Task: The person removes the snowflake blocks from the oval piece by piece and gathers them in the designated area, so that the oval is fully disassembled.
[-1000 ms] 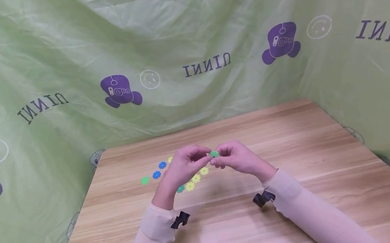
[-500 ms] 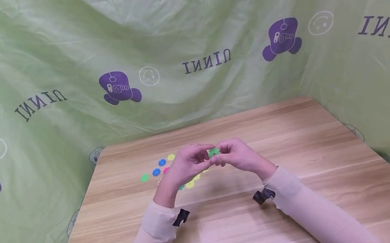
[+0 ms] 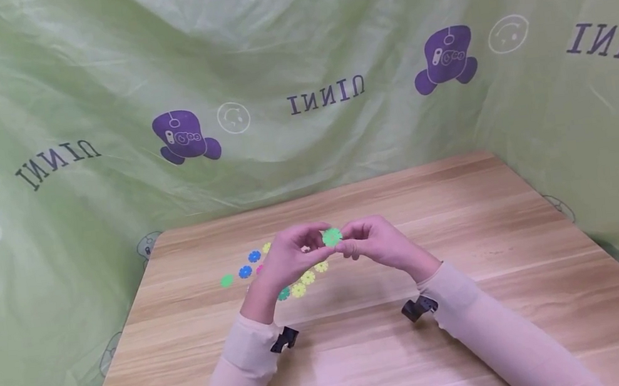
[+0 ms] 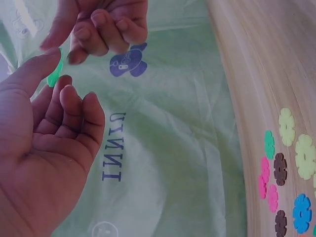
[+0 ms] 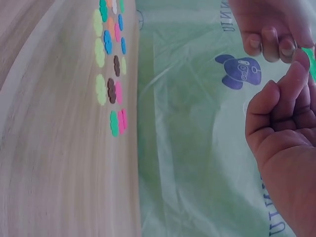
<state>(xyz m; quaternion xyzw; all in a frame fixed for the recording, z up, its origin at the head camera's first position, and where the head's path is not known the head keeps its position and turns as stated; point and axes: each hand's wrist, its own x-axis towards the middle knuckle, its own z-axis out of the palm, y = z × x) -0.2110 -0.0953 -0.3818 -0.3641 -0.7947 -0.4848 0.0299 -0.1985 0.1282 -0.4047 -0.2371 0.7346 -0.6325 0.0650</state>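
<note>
Both hands had lifted slightly, the green disc (image 3: 332, 236) turned flatter toward the head camera. Left hand (image 3: 292, 257) and right hand (image 3: 374, 244) pinched it between fingers above the tabletop (image 3: 459, 215), over loose discs (image 3: 302, 285). Steady, aligned edges would help.

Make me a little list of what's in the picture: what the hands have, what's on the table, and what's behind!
Held: small green flower-shaped plastic disc
Left hand: pinches the disc
Right hand: pinches the same disc
On the light wooden table: loose flower-shaped discs in yellow, blue, green, pink and brown
Behind: pale green printed cloth
</note>
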